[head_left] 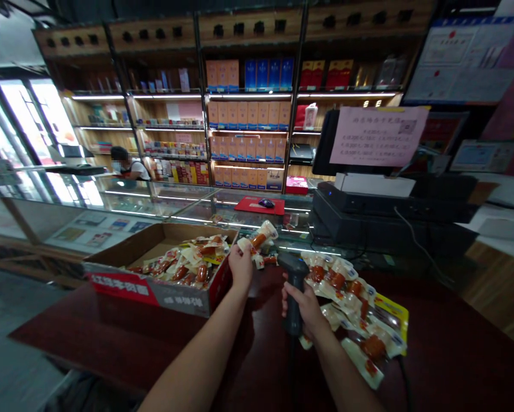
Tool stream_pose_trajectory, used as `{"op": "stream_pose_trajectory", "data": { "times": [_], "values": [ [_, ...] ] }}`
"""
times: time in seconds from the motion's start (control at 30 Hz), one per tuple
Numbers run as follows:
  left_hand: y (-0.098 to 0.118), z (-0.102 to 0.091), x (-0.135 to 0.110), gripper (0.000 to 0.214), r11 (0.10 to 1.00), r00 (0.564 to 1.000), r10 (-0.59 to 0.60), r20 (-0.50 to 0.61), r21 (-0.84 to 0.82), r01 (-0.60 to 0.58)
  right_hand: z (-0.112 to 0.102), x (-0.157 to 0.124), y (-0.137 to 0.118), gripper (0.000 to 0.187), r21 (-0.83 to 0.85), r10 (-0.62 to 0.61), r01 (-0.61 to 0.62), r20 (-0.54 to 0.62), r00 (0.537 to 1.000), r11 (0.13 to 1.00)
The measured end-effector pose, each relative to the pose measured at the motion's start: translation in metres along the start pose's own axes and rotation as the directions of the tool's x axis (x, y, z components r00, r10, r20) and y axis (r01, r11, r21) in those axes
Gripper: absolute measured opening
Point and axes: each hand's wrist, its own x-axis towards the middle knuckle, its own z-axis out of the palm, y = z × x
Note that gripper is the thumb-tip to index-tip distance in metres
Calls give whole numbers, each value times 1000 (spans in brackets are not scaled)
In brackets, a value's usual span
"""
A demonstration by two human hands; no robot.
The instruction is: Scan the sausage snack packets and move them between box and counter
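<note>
My left hand (241,268) pinches a clear-and-cream packaged sausage (262,234) by its end, beside the right wall of a cardboard box (162,298). Inside that box lies a heap of similar packaged sausages (184,266). My right hand (305,306) is wrapped round the handle of a dark handheld barcode scanner (295,274), its head pointing up and to the left. To the right of the scanner, more packaged sausages (355,292) are spread on the dark red table (257,349), one with a yellow edge. Another packet lies partly hidden behind my left hand.
Behind the table runs a glass display counter (171,200) with a red mouse pad (250,205) and a mouse (266,203). A monitor with a pink notice (377,134) stands at the right on dark equipment. Another person (128,164) is at the far left; shelves of boxes (250,114) line the wall.
</note>
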Motion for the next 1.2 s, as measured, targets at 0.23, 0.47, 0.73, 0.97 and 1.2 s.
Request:
{"op": "stream_pose_trajectory", "data": {
  "times": [0.23, 0.47, 0.73, 0.97, 1.2],
  "values": [
    [44, -47, 32, 25, 999, 977, 48, -209, 6, -48, 53, -9, -10, 42, 5, 15, -16, 157, 987, 1000],
    [68, -92, 52, 30, 997, 931, 38, -362, 79, -10, 92, -11, -1, 26, -78, 108, -87, 333, 937, 993],
    [84, -102, 39, 62, 884, 847, 401, -348, 390, -258, 92, -11, 0, 25, -108, 57, -29, 271, 961, 994],
    [72, -53, -4, 37, 868, 896, 429, 111, 223, -443, 59, -3, -1, 28, -185, -20, 46, 142, 990, 982],
    [-13, -4, -8, 34, 814, 953, -24, 302, 559, -157, 3, 3, -13, 41, -49, -100, 97, -52, 994, 994]
  ]
}}
